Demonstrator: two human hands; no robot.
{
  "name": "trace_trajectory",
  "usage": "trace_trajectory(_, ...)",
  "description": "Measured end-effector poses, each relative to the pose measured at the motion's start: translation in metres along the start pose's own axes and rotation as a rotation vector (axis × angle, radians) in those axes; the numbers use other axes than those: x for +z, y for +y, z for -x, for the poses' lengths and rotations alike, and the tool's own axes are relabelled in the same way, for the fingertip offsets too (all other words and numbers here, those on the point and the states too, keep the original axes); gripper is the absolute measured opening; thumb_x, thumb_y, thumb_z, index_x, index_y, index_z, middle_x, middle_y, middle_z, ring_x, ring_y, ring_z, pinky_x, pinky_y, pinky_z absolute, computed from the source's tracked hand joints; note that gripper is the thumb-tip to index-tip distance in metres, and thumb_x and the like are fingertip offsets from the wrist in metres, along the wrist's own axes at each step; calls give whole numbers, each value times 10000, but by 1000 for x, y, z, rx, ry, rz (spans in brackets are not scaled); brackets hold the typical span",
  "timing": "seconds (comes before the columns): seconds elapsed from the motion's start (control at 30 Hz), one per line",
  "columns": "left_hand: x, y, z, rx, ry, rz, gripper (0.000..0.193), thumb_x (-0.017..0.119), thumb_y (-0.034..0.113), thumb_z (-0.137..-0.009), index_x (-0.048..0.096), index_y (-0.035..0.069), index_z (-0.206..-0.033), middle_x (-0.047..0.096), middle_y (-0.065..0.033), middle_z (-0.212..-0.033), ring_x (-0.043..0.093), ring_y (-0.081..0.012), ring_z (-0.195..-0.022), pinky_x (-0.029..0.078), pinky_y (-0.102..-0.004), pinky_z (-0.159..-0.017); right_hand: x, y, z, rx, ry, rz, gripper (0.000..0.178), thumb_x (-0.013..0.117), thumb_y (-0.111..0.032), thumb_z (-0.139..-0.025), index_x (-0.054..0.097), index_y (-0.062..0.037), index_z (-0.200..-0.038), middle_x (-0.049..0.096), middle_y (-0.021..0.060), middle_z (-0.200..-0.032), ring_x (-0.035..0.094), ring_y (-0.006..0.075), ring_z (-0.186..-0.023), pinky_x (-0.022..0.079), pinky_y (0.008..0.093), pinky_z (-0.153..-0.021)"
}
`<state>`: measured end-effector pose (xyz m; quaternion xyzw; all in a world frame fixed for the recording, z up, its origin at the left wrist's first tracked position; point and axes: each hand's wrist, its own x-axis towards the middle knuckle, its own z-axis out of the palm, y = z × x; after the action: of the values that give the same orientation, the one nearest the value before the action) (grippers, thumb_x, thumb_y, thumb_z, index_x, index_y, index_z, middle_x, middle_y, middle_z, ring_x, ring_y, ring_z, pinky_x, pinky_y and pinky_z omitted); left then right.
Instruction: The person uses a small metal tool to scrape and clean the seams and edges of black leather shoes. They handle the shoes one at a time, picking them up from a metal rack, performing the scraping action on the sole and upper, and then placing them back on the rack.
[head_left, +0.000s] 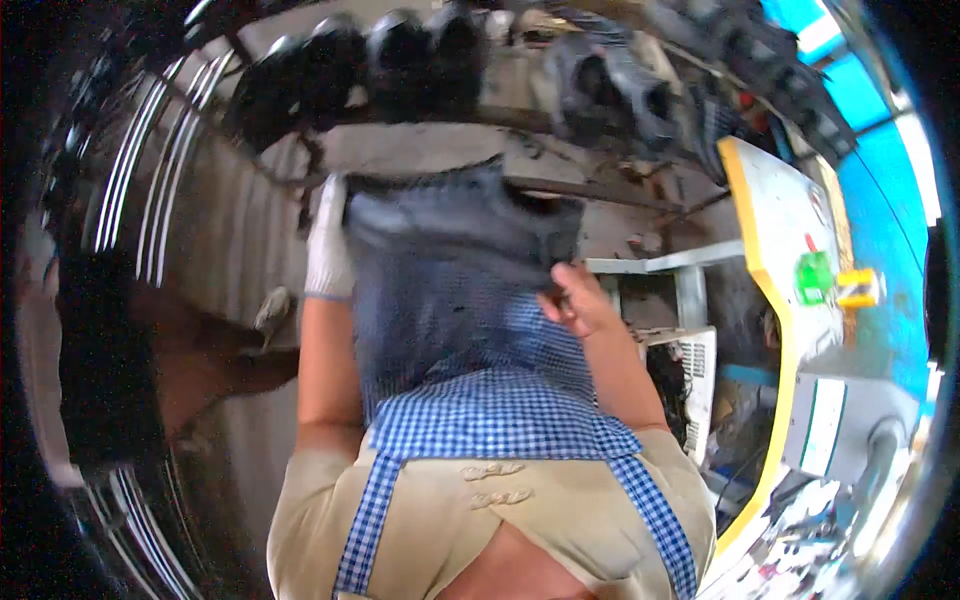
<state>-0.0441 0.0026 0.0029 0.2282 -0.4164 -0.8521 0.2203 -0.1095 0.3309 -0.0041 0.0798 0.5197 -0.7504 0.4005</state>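
In front of my checked apron (500,410) is a black boot-like piece of footwear (450,225), blurred, with a dark opening at its upper right. My left hand (328,240), in a white knitted glove, grips its left end; part of the fingers is hidden. My bare right hand (578,302) is at its lower right edge, fingers curled against it. Shadow and blur hide where the black piece ends and the darker lower apron starts.
Dark shoes and boots (400,65) line a rack across the back, with more footwear (610,90) to its right. At right stands a yellow-edged white table (785,210) bearing a green container (814,278) and a yellow one (858,288). Below it sits a grey machine box (850,420).
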Motion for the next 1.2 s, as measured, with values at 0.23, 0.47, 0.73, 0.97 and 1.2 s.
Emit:
trace_trajectory(0.23,-16,-48,-6,-336,-244,-8,564,502,454,-967,445,86,-1391,510,-73,-1355,515,-221,-1160,421,-352,-918,-96,25,30,-201,278,-148,457,627,-89,-793,479,-94,-1225,598,91,-940,531,161,-563,393,250,-395)
trace_trajectory(0.47,-34,-69,2,-401,-209,88,460,585,331,-950,484,47,-1297,576,-40,-1118,581,-195,-962,491,-307,-779,-225,78,68,-479,479,-693,340,594,-114,-848,495,-90,-1172,584,91,-816,424,138,-452,326,246,-389)
trace_trajectory(0.73,-21,-62,13,-365,-176,216,387,552,293,-973,505,59,-1277,588,-55,-1091,591,-199,-930,516,-308,-753,-190,-11,-12,-762,625,-549,487,736,-72,-793,467,-188,-1183,571,-4,-856,455,84,-502,319,249,-375)
trace_trajectory(0.97,-32,-60,18,-351,-182,208,356,554,283,-972,518,71,-1255,569,-39,-1092,574,-176,-925,504,-291,-746,-179,-119,-111,-680,565,-425,895,772,-196,-799,197,-213,-1485,487,-7,-694,377,75,-415,254,228,-352)
trace_trajectory(1.2,-33,-61,20,-349,-201,235,382,575,282,-960,501,71,-1270,551,-46,-1076,558,-186,-924,502,-307,-763,-191,-113,-169,-918,799,-193,393,740,-270,-846,504,-132,-1129,644,34,-747,369,58,-412,238,220,-357)
